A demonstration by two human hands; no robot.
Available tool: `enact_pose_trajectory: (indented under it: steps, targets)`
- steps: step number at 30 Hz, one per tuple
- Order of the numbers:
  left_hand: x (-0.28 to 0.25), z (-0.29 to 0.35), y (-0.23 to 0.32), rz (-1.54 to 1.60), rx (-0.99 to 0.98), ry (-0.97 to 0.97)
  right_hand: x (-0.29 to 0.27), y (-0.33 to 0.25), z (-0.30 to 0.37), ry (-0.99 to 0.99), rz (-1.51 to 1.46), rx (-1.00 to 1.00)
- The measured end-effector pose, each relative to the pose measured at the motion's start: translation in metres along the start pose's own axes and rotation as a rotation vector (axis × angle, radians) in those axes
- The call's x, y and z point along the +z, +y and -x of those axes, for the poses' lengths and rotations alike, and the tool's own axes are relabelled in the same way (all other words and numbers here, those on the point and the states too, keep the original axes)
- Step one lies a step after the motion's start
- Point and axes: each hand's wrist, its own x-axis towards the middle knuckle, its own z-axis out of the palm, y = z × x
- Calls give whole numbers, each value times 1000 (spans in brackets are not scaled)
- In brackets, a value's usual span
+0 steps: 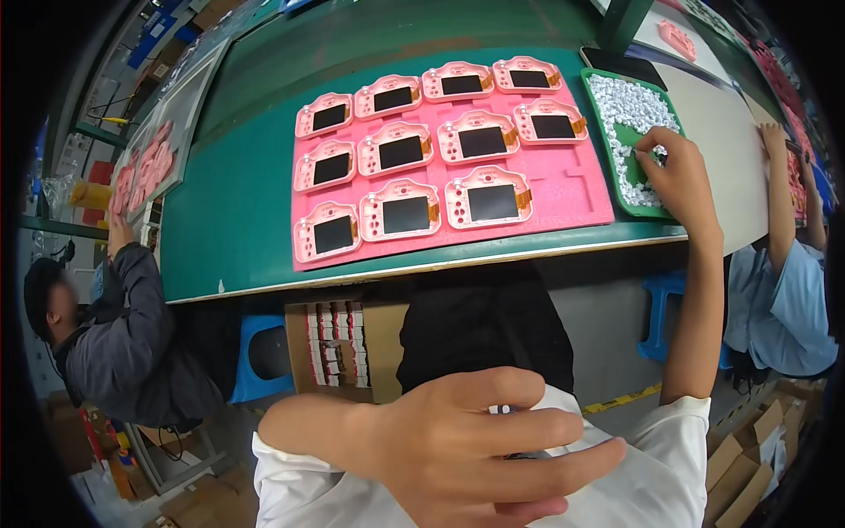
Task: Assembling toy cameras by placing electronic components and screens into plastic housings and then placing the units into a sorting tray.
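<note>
My right hand [676, 176] reaches into a green tray [647, 211] at the right of the table. Its thumb and index finger are closed in a pinch among small white parts [629, 104]; whatever they hold is too small to make out. Close to my body, my left hand [480, 440] hovers before my white shirt, fingers loosely bent with gaps between them, and its palm is hidden. Several pink shells [394, 150] with dark screens and orange ribbon cables lie in rows on a pink foam board [576, 189], left of the tray.
The foam board rests on a green table mat [238, 176]. Behind the tray lies a dark flat object [625, 66]. Under the table stand a cardboard box [343, 348] of small parts and a blue stool [261, 356]. Other people sit at left and right; more pink parts [145, 172] lie at left.
</note>
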Motion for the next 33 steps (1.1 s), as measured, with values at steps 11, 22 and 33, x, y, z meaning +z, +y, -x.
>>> enact_pose_trajectory:
  steps: [11,22,33]
  targets:
    - [-19,26,-29,190,-71,227,6,0,-4,21,61,-24]
    - [-36,65,-81,-14,-133,604,10,25,-1,19,-39,-56]
    - [-115,190,-219,-635,-919,887,19,12,-2,95,44,-59]
